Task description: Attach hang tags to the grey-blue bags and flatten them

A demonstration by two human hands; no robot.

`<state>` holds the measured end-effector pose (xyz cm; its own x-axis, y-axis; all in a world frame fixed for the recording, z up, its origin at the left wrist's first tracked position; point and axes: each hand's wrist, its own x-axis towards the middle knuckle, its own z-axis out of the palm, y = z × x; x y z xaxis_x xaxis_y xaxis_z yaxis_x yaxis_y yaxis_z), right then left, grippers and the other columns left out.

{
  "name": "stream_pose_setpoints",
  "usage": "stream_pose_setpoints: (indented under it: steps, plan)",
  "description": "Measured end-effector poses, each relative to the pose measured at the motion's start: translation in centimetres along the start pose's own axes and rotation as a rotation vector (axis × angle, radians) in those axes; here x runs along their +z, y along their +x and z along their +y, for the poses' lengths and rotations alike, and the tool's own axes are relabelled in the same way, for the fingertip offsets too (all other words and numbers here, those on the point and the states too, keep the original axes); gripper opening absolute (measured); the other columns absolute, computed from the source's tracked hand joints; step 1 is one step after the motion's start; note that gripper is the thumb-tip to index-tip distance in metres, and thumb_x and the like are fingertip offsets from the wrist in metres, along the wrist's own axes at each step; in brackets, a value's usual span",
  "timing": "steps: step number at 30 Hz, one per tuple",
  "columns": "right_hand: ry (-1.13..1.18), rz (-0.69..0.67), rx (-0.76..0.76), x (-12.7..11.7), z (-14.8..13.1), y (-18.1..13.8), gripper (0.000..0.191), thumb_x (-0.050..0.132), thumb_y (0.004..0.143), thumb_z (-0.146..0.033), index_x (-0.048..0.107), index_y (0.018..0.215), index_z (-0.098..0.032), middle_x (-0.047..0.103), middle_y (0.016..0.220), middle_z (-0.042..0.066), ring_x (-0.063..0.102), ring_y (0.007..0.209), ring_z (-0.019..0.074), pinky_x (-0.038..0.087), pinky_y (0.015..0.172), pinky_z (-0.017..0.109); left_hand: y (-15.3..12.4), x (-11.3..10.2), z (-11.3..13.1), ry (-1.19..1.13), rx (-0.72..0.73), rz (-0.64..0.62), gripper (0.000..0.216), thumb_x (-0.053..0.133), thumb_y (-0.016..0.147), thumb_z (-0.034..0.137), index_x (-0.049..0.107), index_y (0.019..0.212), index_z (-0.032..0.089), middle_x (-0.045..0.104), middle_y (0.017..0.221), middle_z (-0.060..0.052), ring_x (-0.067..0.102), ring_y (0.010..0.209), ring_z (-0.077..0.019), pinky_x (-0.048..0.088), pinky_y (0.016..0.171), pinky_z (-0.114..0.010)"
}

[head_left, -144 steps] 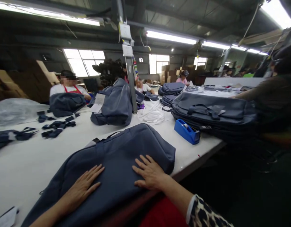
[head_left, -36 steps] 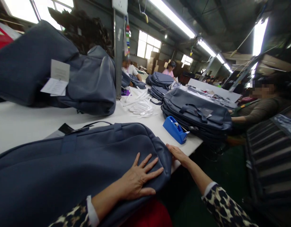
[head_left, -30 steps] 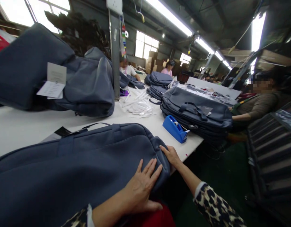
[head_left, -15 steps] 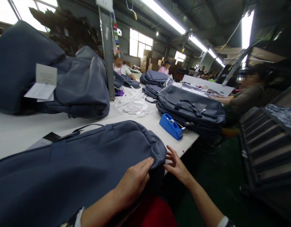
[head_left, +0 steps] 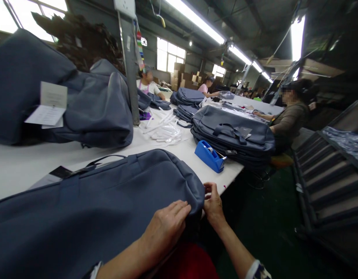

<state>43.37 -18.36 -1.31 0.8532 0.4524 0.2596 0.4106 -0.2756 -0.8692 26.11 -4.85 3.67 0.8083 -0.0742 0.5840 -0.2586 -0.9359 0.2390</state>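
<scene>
A dark blue-grey bag (head_left: 115, 205) lies across the near side of the white table (head_left: 179, 149), with a strap along its far edge. My left hand (head_left: 167, 224) holds its near right corner, fingers together on top and the thumb out of sight. At the bag's right end, my right hand (head_left: 214, 205) has curled fingers against the side, gripping it; some fingertips are hidden. A blue tape dispenser (head_left: 209, 157) sits just beyond that end. Behind the strap, a black and grey card (head_left: 60, 171) is partly covered.
Stacked bags (head_left: 234, 133) stand at the table's right edge. More bags (head_left: 91, 104) with a paper tag are at left by a metal post (head_left: 128, 66). Clear plastic (head_left: 167, 133) lies mid-table. A slatted dark rack (head_left: 327, 186) is at right. Several people work farther off.
My right hand has moved in against the bag's end, and its spread fingers have curled. The left hand stays at the corner. The view has shifted slightly.
</scene>
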Motion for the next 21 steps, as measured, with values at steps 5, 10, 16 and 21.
stream_pose_setpoints:
  steps: [5, 10, 16, 21]
  plan:
    - [-0.012, 0.001, -0.077, 0.0, -0.8, -1.6, 0.047, 0.055, 0.074, -0.024, 0.053, 0.12, -0.022, 0.063, 0.114, 0.009, 0.059, 0.097, 0.0221, 0.048, 0.081, 0.033, 0.8, -1.2, 1.2, -0.07, -0.034, -0.008, 0.03, 0.039, 0.09, 0.007, 0.063, 0.105, 0.018, 0.07, 0.099, -0.007, 0.066, 0.09, -0.018, 0.06, 0.078, -0.029]
    - [0.062, -0.188, 0.002, -0.1, -1.0, -0.5, 0.043, 0.051, 0.075, -0.024, 0.052, 0.117, -0.021, 0.064, 0.085, 0.0, 0.056, 0.066, 0.0153, 0.045, 0.061, 0.025, 0.8, -0.9, -0.2, -0.289, -0.186, -0.066, 0.03, 0.047, 0.098, 0.026, 0.061, 0.123, 0.021, 0.064, 0.121, -0.009, 0.062, 0.11, -0.0199, 0.054, 0.096, -0.034]
    - [0.094, -0.129, 0.064, 0.3, 1.0, 0.1, 0.04, 0.058, 0.073, -0.029, 0.05, 0.112, -0.021, 0.069, 0.096, 0.006, 0.062, 0.073, 0.0171, 0.05, 0.069, 0.028, -0.7, 2.6, -2.2, -0.034, -0.149, -0.313, 0.071, 0.042, 0.101, 0.038, 0.001, 0.158, 0.027, 0.013, 0.165, -0.008, 0.014, 0.152, -0.0298, 0.016, 0.121, -0.059]
    - [0.084, -0.16, 0.082, 0.0, 1.0, 0.0, 0.03, 0.061, 0.071, -0.028, 0.052, 0.099, -0.022, 0.071, 0.091, 0.005, 0.065, 0.078, 0.0202, 0.049, 0.07, 0.029, -1.2, 3.1, -2.4, -0.005, -0.139, -0.421, 0.073, 0.039, 0.102, 0.049, -0.002, 0.158, 0.028, 0.012, 0.165, -0.007, 0.015, 0.152, -0.0282, 0.017, 0.121, -0.056]
